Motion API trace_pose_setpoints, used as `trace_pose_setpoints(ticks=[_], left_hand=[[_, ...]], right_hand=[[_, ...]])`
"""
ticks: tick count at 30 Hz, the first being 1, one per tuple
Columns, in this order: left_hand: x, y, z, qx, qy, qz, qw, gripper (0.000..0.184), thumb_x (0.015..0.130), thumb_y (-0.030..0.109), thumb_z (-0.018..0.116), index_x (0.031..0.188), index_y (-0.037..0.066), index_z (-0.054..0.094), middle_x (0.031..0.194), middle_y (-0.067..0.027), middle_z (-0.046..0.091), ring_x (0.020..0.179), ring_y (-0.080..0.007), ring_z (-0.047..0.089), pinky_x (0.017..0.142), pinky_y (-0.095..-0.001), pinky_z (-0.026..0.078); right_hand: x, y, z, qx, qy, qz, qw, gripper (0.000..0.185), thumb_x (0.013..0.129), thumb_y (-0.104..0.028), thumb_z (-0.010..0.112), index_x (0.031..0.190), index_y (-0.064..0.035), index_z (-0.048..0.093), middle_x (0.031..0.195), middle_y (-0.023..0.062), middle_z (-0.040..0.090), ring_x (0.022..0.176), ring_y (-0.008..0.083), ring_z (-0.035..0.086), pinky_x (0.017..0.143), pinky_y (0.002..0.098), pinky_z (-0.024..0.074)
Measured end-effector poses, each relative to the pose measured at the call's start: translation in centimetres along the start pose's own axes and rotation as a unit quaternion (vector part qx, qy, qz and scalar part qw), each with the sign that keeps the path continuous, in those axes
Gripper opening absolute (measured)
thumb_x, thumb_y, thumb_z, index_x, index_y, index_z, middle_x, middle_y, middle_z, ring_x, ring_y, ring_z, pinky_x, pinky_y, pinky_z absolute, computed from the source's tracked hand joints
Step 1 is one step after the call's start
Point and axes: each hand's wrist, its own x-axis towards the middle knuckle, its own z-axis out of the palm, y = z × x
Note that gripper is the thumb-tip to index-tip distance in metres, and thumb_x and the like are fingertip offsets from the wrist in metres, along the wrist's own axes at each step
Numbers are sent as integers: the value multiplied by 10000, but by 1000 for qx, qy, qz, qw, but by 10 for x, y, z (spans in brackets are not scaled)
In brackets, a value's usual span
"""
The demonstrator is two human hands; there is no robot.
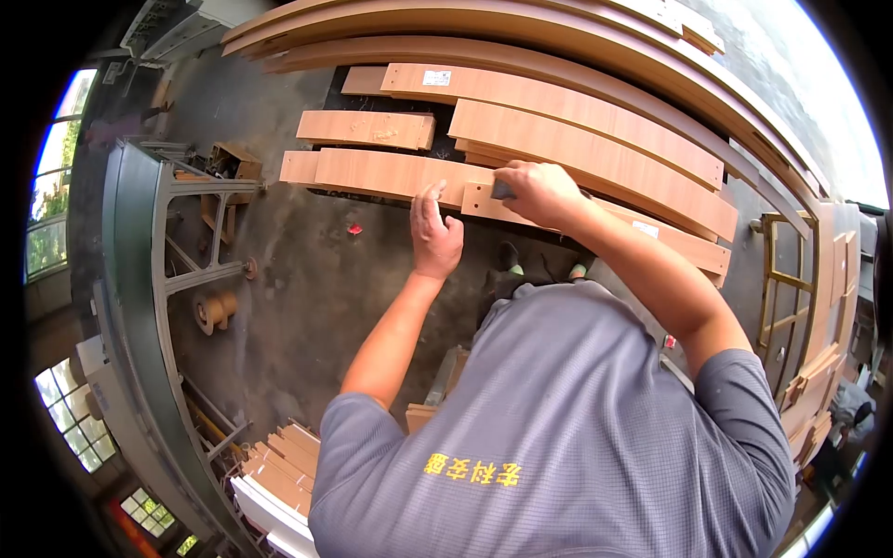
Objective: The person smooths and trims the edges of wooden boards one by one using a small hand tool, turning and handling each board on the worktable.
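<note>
One dark grey block (503,190) is pinched in the closed right hand (544,193), just left of its knuckles and over the drilled left end of a labelled wood board (684,245); whether it touches the wood cannot be told. Half open, fingers raised and slightly bent, the left hand (437,237) is near the block, at the near edge of the neighbouring board (381,173), and I cannot tell if its fingertips press there.

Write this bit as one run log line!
left hand: at board | right hand: holding grey block | more boards: farther away
</note>
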Motion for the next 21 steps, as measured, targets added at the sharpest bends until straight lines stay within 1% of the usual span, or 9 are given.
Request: trace_pose_setpoints(ticks=[2,4,5,7,12,15,18,19,21], left_hand=[[-9,6,5,19,15,-27,999,456,867,7,624,1317,-12,553,1274,-163,631,1114,-289,631,996,-403,513],[-14,14,7,-165,-58,-239,955,371,898,54,720,1247,-5,609,1090,-133,672,911,-229,673,859,-367,561],[-21,2,19,-199,6,-215,956,248,930,108,780,1128,-8,687,944,-58,719,774,-120,669,748,-284,567],[-20,-6,21,-264,10,-262,928,182,931,79,772,1072,-15,706,915,-40,728,774,-103,668,750,-272,566],[-20,-20,28,-404,19,-346,847,59,930,24,761,963,-18,737,859,-17,737,766,-72,661,733,-247,559],[-29,-10,20,-365,33,-310,877,130,922,46,757,1019,-13,693,867,-25,711,772,-100,651,732,-266,545],[-17,10,2,-81,49,-166,982,234,889,54,743,1107,15,668,1066,-108,701,938,-238,682,845,-354,561],[-17,13,2,-45,34,-78,995,304,857,73,750,1148,41,670,1168,-141,676,1083,-333,649,951,-435,537],[-8,41,7,-35,-60,29,997,424,854,109,771,1259,52,659,1285,-144,663,1206,-359,612,1051,-459,488]], right_hand=[[-54,29,-19,19,-6,20,1000,440,844,-224,757,1252,-76,681,1165,121,721,1049,349,711,897,455,584],[-96,51,-28,-3,-36,75,996,485,845,-202,767,1300,-69,664,1222,135,711,1073,349,703,914,450,582],[-106,55,-30,0,-33,75,997,472,848,-195,761,1292,-68,666,1211,138,711,1075,350,702,909,452,581],[-99,49,-32,2,-33,72,997,458,851,-188,754,1285,-67,669,1199,142,712,1076,351,701,904,455,580],[17,-15,6,-7,-39,0,999,215,843,-216,731,982,-52,727,1021,176,737,958,381,731,837,484,593],[57,-38,19,-56,-131,3,990,199,820,-197,731,876,-6,744,946,211,758,895,377,749,798,478,607],[41,-25,-24,73,53,-3,996,393,853,-254,752,1191,-56,726,1117,186,749,1019,360,731,888,456,585],[21,-13,-39,88,54,35,994,449,857,-274,762,1256,-77,701,1144,178,743,1043,363,720,909,453,575],[-33,28,-57,109,69,107,986,525,861,-303,783,1331,-94,677,1177,176,734,1071,364,708,936,445,561]])
